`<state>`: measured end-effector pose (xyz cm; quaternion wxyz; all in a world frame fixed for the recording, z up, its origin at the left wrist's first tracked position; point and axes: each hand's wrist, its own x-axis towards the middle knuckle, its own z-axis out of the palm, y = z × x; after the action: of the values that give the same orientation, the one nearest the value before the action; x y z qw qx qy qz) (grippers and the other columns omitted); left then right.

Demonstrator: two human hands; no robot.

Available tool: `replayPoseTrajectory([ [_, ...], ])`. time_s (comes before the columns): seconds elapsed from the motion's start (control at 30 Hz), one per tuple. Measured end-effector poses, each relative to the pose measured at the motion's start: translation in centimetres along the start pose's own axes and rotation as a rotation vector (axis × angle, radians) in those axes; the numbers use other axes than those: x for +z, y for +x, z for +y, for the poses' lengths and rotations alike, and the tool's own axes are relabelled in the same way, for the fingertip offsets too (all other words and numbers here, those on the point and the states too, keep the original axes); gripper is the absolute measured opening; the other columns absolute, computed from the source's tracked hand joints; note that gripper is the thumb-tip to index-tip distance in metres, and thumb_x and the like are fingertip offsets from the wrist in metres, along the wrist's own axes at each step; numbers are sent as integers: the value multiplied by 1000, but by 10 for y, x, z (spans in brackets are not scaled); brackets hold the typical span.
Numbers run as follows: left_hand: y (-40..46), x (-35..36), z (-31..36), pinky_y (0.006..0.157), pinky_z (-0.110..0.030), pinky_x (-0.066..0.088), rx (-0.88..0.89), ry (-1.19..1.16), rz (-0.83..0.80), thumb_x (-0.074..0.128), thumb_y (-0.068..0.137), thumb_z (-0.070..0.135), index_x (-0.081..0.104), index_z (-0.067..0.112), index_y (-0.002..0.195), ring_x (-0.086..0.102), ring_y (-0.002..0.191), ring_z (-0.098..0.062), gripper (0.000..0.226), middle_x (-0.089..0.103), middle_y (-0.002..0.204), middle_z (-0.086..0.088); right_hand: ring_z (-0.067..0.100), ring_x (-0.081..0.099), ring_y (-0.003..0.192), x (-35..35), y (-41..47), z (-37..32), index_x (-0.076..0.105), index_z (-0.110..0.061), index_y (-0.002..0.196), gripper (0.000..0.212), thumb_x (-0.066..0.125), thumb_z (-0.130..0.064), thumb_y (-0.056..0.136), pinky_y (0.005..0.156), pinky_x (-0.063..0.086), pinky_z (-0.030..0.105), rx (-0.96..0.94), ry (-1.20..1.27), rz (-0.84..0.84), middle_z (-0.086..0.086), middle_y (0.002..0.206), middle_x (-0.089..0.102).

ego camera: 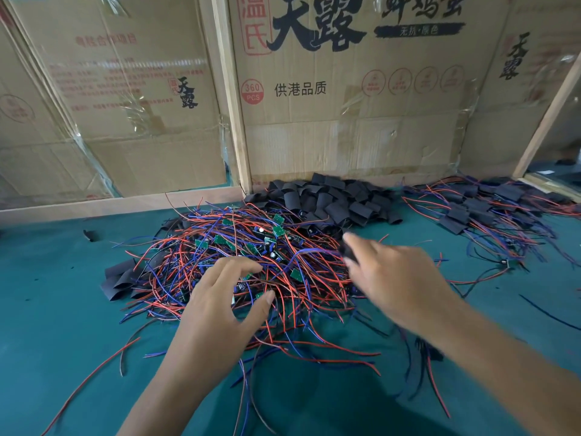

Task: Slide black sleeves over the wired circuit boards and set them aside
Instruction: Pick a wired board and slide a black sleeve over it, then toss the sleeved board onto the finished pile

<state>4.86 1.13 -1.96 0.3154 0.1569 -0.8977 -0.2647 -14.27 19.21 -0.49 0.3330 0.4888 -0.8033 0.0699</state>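
A tangled heap of small green circuit boards with red and blue wires lies on the green table. Behind it sits a pile of empty black sleeves. At the far right lies a group of boards with sleeves on them. My left hand hovers over the near side of the heap, fingers and thumb curved apart, holding nothing. My right hand is blurred over the heap's right side, and a dark piece, apparently a black sleeve, sits at its fingers.
Flattened cardboard boxes on wooden frames wall off the back of the table. A few more black sleeves lie at the heap's left edge, and one small black piece lies alone further left. Loose wires trail toward the near edge.
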Motion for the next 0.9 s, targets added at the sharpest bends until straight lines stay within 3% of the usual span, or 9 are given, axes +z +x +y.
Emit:
replayPoseTrajectory([
  [0.13,1,4,-7,98,-30,43,49,61,5,71,90,30,66,27,101,55,110,-4,13,58,111,22,28,73,75,14,35,80,52,-8,110,21,49,-26,100,51,40,31,206,-442,-313,3,85,71],
  [0.2,2,6,-7,94,-29,43,112,125,25,66,92,33,69,21,99,57,106,-10,14,60,110,14,33,73,81,21,51,125,53,-1,108,18,54,-13,95,60,52,35,310,-538,-334,10,89,73],
  [0.27,3,8,-7,90,-26,41,179,193,36,57,91,39,69,19,98,55,102,-12,25,61,108,10,42,70,93,27,67,175,51,7,121,30,52,-6,94,74,55,44,468,-524,-338,25,103,70],
  [0.33,3,9,-10,87,-32,44,209,259,38,51,91,42,68,19,98,56,99,-15,30,60,107,8,48,51,127,27,82,213,24,8,149,59,46,-23,103,95,47,51,641,-435,-397,35,143,45],
  [0.4,4,9,-15,85,-36,45,233,334,39,50,92,42,69,18,99,57,98,-19,31,60,109,6,46,31,142,32,93,227,13,0,154,70,43,-39,104,108,36,53,714,-342,-484,30,157,23],
  [0.5,7,8,-25,83,-36,44,241,415,43,48,93,40,70,15,101,58,96,-22,34,62,108,2,39,55,120,51,102,190,50,-5,132,39,47,-29,101,98,48,48,475,-133,-555,25,135,54],
  [0.63,8,7,-36,83,-40,50,178,439,41,70,93,26,72,12,101,61,96,-26,17,62,105,-1,30,48,133,81,97,110,44,-13,147,50,53,-30,101,107,39,39,69,162,-793,12,148,49],
  [0.73,9,6,-36,80,-41,52,172,447,21,78,84,20,72,11,100,61,93,-26,19,62,102,-2,30,46,133,102,93,83,44,-16,146,50,56,-25,98,107,40,43,48,184,-779,10,145,52],
  [0.9,12,1,-36,79,-41,54,167,417,61,78,83,17,71,9,96,61,90,-27,17,61,99,-3,24,57,102,110,83,80,61,-23,125,30,62,-31,96,81,47,36,158,291,-716,9,122,64],
])
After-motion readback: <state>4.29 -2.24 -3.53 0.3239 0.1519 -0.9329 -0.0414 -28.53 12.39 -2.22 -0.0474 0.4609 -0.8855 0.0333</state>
